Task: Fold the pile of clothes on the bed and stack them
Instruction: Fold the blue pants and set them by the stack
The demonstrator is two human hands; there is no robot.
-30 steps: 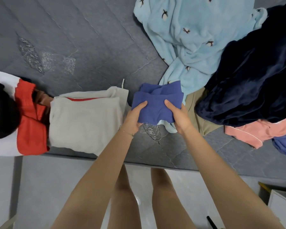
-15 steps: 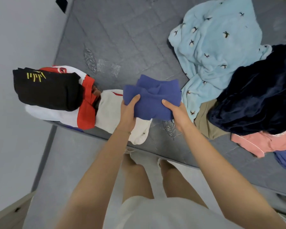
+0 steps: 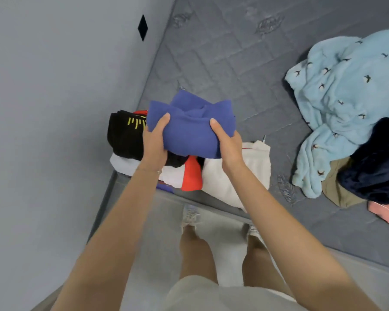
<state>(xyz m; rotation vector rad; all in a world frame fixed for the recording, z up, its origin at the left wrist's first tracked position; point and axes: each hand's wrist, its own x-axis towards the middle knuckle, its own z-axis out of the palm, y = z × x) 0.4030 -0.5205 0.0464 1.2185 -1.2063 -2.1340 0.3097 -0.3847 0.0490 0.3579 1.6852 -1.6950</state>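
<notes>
A folded blue garment (image 3: pixel 190 126) hangs in the air between both hands. My left hand (image 3: pixel 154 142) grips its left edge, thumb on top, and my right hand (image 3: pixel 228 144) grips its right edge the same way. Just below it lies a stack of folded clothes at the bed's left corner: a black piece with yellow marks (image 3: pixel 126 133) on a white and red one (image 3: pixel 190 176). A folded cream garment (image 3: pixel 238 173) lies beside the stack. The unfolded pile sits at the right: a light blue fleece (image 3: pixel 344 97), a navy garment (image 3: pixel 377 162), an olive one (image 3: pixel 337 189) and a pink one (image 3: pixel 386 212).
The grey quilted bed (image 3: pixel 234 57) stretches back and right, with bare mattress between the stack and the pile. A grey wall (image 3: pixel 54 108) stands close on the left. My legs and shoes stand on the pale floor (image 3: pixel 157 232) by the bed's edge.
Both hands have carried the folded blue garment leftward from beside the pile to above the stack of folded clothes. The view has swung left toward the wall.
</notes>
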